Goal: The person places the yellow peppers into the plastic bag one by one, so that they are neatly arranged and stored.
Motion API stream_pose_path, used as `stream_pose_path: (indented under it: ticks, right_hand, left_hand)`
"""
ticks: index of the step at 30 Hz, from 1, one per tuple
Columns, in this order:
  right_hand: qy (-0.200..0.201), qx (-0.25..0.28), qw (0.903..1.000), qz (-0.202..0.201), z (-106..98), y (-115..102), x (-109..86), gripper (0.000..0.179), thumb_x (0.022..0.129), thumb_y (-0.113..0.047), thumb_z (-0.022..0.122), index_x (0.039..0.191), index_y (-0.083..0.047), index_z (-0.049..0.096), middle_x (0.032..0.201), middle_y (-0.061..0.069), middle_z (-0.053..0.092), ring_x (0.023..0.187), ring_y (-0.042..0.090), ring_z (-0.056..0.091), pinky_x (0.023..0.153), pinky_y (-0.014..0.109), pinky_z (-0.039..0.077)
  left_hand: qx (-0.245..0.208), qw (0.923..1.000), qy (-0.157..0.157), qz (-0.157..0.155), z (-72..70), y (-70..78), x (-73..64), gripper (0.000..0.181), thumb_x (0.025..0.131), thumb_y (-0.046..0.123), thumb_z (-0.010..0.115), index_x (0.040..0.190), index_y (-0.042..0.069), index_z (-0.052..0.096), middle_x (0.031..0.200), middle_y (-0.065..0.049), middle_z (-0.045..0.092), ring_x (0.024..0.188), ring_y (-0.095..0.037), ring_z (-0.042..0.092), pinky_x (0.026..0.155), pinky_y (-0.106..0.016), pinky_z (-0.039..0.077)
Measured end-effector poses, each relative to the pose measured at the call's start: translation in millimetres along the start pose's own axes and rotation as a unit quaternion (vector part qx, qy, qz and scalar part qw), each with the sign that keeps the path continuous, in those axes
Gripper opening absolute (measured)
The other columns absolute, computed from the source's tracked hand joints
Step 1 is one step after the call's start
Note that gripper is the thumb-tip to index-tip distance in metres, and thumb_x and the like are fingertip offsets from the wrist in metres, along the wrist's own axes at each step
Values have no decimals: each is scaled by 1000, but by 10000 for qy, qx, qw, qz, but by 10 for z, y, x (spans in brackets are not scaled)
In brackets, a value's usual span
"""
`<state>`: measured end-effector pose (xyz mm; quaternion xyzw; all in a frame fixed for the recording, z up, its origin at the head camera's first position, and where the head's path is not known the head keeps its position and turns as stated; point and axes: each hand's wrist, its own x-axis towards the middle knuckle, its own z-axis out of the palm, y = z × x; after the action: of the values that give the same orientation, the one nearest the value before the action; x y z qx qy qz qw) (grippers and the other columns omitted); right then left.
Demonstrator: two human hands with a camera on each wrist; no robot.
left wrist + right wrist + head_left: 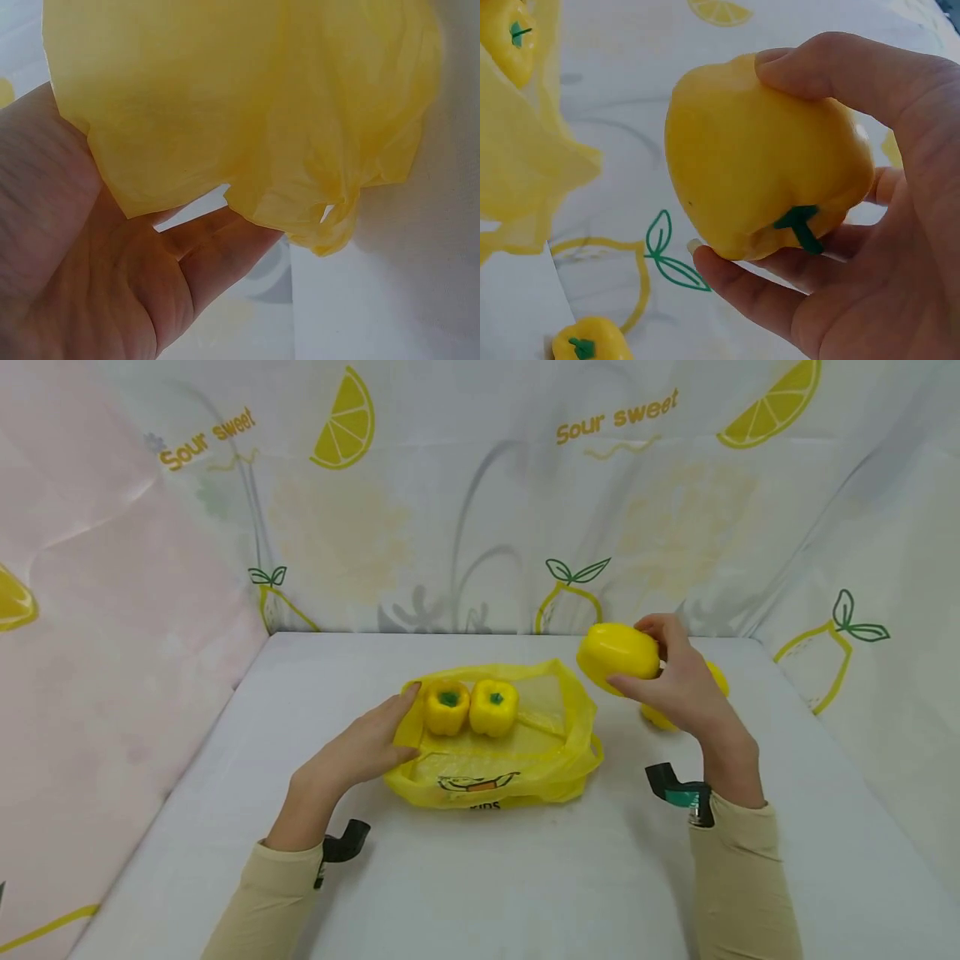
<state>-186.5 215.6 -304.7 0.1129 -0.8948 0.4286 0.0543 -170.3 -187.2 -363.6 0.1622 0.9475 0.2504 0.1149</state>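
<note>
A yellow plastic bag [465, 768] lies on the table with its mouth spread, and two yellow bell peppers [493, 708] with green stems sit inside it. My left hand [363, 743] is at the bag's left rim, thumb and fingers spread apart against the plastic. Part of this hand is hidden behind the yellow plastic in the left wrist view. To the right of the bag, my right hand [678, 681] grips another yellow bell pepper [757, 157] above the table, thumb on one side and fingers on the other. Its green stem faces the right wrist camera.
More yellow pepper shapes [660, 718] show on the table behind my right hand, partly covered by it. The bag's handle loop [597, 750] sticks out on its right side. A white cloth backdrop [465, 510] with lemon prints stands along the table's back edge.
</note>
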Motion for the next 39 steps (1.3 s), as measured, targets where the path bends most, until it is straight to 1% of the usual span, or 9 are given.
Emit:
stream_pose_path:
  ticks: [3, 6, 8, 14, 21, 27, 32, 36, 39]
  right_hand:
    - [-70, -238, 9985, -481, 112, -38, 22, 67, 86, -22, 77, 142, -12, 40, 135, 10, 50, 105, 21, 51, 86, 21, 45]
    - [-261, -447, 9942, -938, 247, -79, 51, 67, 85, -19, 78, 144, -13, 46, 136, 9, 49, 106, 22, 52, 90, 33, 48]
    - [-486, -603, 9911, -1085, 345, -122, 69, 71, 84, -20, 79, 146, -13, 46, 137, 10, 49, 109, 24, 52, 93, 42, 50]
    - [-1096, -1156, 9849, -682, 649, -181, 128, 81, 81, -28, 82, 148, -12, 39, 145, 10, 48, 124, 28, 47, 107, 50, 44]
    - [-1410, -2075, 9656, -678, 895, -101, 179, 72, 83, -27, 79, 145, -9, 47, 139, 14, 53, 118, 30, 50, 104, 47, 47]
    - [-1590, -2416, 9553, -611, 1025, 26, 210, 72, 85, -25, 78, 147, -8, 45, 138, 14, 52, 121, 31, 50, 108, 48, 45]
    - [-1754, -2350, 9552, -410, 1093, 63, 212, 79, 85, -26, 79, 151, -11, 38, 148, 16, 46, 134, 34, 46, 114, 52, 40]
    - [-1794, -2136, 9600, -244, 1086, 38, 206, 82, 86, -25, 78, 153, -13, 33, 156, 17, 37, 147, 38, 32, 118, 57, 33]
    - [-1794, -2086, 9609, -301, 1063, 18, 213, 81, 86, -25, 78, 153, -13, 34, 155, 16, 39, 144, 37, 37, 117, 56, 35]
  left_hand:
    - [-22, 10000, 2, 3, 2, -3, 2, 90, 93, 22, 68, 161, 14, 9, 166, -15, 21, 152, -38, 23, 122, -58, 23]
    - [-13, 10000, 9, 30, 2, -5, 4, 90, 93, 22, 68, 161, 14, 9, 165, -16, 21, 152, -38, 24, 122, -59, 23]
    - [10, 10000, 22, 57, 0, -7, 6, 90, 93, 22, 68, 161, 14, 9, 165, -16, 22, 151, -39, 24, 121, -59, 24]
    - [33, 10000, 30, 81, -1, -8, 11, 90, 93, 22, 68, 161, 13, 10, 165, -17, 22, 151, -39, 25, 121, -59, 24]
    - [70, 9999, 37, 119, 10, -4, 22, 90, 93, 22, 68, 161, 12, 11, 165, -15, 22, 151, -38, 25, 122, -57, 24]
    - [91, 9998, 36, 156, 22, 6, 28, 89, 93, 22, 68, 161, 12, 12, 165, -15, 23, 151, -38, 25, 122, -57, 24]
    - [106, 9998, 18, 144, 29, 9, 27, 88, 93, 22, 68, 161, 11, 13, 165, -15, 23, 151, -37, 25, 122, -57, 24]
    - [111, 9999, 9, 128, 30, 5, 23, 88, 93, 22, 68, 161, 11, 12, 165, -15, 23, 151, -37, 25, 122, -57, 24]
    - [115, 9999, 12, 120, 28, 4, 20, 88, 93, 22, 68, 161, 11, 12, 165, -16, 23, 151, -38, 26, 122, -57, 25]
